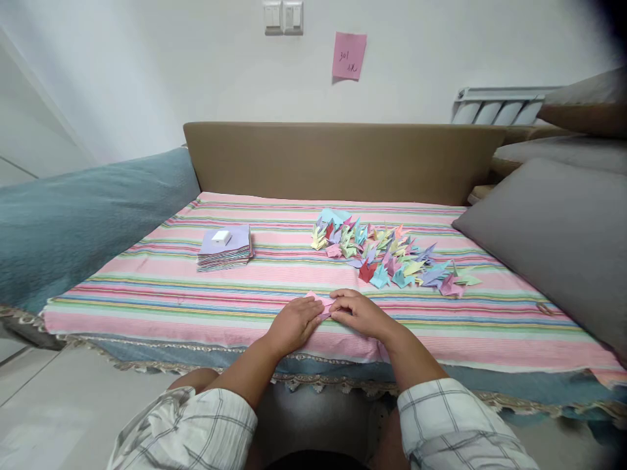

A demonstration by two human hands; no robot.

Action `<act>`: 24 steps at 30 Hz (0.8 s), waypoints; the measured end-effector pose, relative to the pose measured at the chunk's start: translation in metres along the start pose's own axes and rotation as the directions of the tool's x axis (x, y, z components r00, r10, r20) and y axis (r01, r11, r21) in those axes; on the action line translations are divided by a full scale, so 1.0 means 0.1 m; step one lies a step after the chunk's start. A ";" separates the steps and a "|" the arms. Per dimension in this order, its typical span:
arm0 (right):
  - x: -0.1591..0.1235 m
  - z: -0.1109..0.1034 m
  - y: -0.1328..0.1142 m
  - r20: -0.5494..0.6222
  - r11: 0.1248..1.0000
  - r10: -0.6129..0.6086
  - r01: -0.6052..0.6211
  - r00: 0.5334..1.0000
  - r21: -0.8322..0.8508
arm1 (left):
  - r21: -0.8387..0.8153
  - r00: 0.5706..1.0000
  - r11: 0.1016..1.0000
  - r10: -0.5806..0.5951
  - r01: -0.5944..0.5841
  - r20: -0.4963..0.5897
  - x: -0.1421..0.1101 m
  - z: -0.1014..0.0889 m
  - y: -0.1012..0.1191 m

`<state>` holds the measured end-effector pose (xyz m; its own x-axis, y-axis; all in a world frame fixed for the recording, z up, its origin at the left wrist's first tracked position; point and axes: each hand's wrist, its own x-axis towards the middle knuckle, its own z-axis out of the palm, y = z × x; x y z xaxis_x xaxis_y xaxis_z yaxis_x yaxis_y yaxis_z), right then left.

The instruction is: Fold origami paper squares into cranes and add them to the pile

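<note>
"OK, quick q: where's the pink paper (327, 304), and what've the hands got?"

"Paper's on the striped cloth (161, 313), near the front edge, approx. centre, b/w the two hands. Looks folded, but the fingers cover a lot of it, so can't tell the exact shape."

"L hand (295, 323)?"

"Laid over the paper's left part, fingers out straight & together, thumb a bit apart. Flat on top, not closed round it AFAICT."

"R hand (356, 313)?"

"At the paper's right end, fingers bent, tips touching it. Gap b/w thumb & fingers is small; can't tell if it's actually pinching."

"Rest of the cloth, pls?"

"Folded-paper cranes (392, 264), lots, in a loose heap beyond the R hand & off to the right: pink, yellow, blue, green, purple, a couple red. Light blue piece (334, 215) at the heap's back-left. Over left, well apart from the hands, a stack of square paper (225, 258), pale purple on top, w/ a small white box (221, 237) sitting on it."

"Anything far right?"

"Yep, small brownish thing (545, 309) on the cloth, too small to ID. Big grey cushion (543, 241) just past it, leaning. Brown backrest (343, 160) runs along the back."

"And the wall?"

"Pink note (349, 56) w/ handwriting, stuck up right of two switches (283, 17). Part of a radiator (490, 113) shows far R, behind the backrest."
</note>
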<state>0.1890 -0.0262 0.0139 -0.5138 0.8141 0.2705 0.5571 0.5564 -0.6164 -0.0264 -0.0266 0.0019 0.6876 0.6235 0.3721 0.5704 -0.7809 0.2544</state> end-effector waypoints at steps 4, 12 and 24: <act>0.01 -0.02 0.00 -0.025 0.999 0.025 -0.024 0.999 0.022 | -0.004 0.999 1.000 -0.030 0.030 -0.017 0.01 0.01 0.01; 0.02 0.01 0.03 -0.112 0.993 0.113 -0.115 0.987 -0.011 | -0.032 0.987 0.989 -0.144 0.143 -0.069 0.02 0.08 0.01; 0.02 0.05 0.09 -0.174 0.983 0.158 -0.171 0.972 -0.059 | 0.057 0.987 0.998 0.033 -0.025 -0.157 0.01 0.14 -0.03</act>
<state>0.1898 -0.0204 0.0048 -0.2977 0.9083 0.2939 0.6745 0.4179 -0.6085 -0.0211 -0.0226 -0.0108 0.6271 0.5835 0.5160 0.5781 -0.7926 0.1937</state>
